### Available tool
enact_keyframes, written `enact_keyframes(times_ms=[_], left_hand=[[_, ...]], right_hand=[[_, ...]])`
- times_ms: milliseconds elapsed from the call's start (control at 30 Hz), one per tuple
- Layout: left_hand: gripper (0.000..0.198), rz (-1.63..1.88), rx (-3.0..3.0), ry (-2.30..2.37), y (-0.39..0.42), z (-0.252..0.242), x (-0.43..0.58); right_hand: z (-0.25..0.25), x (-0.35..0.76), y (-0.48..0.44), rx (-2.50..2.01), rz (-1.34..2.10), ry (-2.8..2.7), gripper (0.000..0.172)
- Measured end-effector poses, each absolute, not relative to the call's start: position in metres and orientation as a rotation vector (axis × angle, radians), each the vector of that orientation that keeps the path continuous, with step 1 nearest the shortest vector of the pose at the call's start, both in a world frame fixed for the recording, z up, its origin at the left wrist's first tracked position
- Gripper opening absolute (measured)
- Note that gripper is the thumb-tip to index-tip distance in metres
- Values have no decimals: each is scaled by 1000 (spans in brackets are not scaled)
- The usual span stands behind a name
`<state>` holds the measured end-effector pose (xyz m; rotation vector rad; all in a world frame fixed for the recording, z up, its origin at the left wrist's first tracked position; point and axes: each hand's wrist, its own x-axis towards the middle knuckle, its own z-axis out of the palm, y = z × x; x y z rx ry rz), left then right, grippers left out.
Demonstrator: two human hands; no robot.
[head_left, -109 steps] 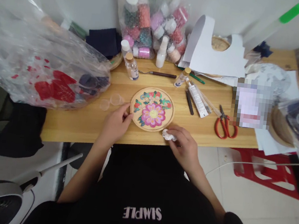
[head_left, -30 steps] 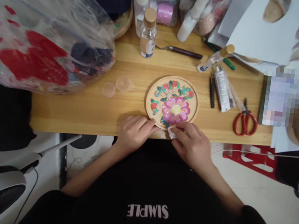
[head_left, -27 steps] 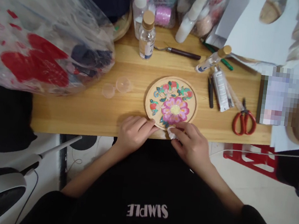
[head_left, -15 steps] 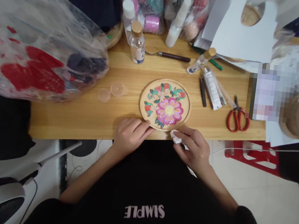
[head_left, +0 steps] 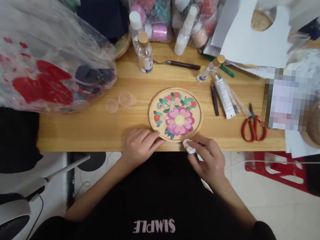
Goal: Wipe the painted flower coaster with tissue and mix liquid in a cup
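A round wooden plate (head_left: 199, 121) with a raised rim lies near the front edge of the table. Painted on it are a large pink flower (head_left: 180, 120), orange-red buds and green-blue leaves with a glossy look. At its lower left rim, my left hand (head_left: 140, 145) pinches the edge between thumb and fingers. My right hand (head_left: 210, 157) is closed on a crumpled white tissue (head_left: 188, 146), which is at the lower right rim of the plate. Part of the tissue is hidden under the fingers.
Two clear plastic cups (head_left: 125, 99) stand left of the plate. Behind it are a gold-capped bottle (head_left: 146, 58), a dark-handled tool (head_left: 183, 65) and a white spray bottle (head_left: 183, 37). Rightward lie a white tube (head_left: 225, 97), tweezers (head_left: 214, 101) and red-handled scissors (head_left: 254, 127). A plastic bag (head_left: 54, 56) fills the left.
The camera view has shifted slightly, so the table items appear a little lower. Both hands keep nearly the same places at the plate's rim, the tissue still in my right hand.
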<state>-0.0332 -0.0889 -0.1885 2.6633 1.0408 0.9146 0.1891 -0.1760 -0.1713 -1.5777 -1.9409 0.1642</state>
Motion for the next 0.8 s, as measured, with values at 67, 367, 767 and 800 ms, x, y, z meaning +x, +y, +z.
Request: enact_keyframes(times_ms=[67,367,767,800], left_hand=[[16,923,2657,1040,-89,-188,-33],[14,959,2684,986,-86,-188,-34],[39,1098,2570,1301,-91,-197,-37],[50,1088,2528,1365,-92,-197,-36]], right_hand=[[-173,187,-175,-1580,179,-1923,31],[-181,182,-175,-1623,172,-1862,25],[-175,210,-156,-1651,294,-1315,18],[-177,216,-149,-1636,345,-1238,17]])
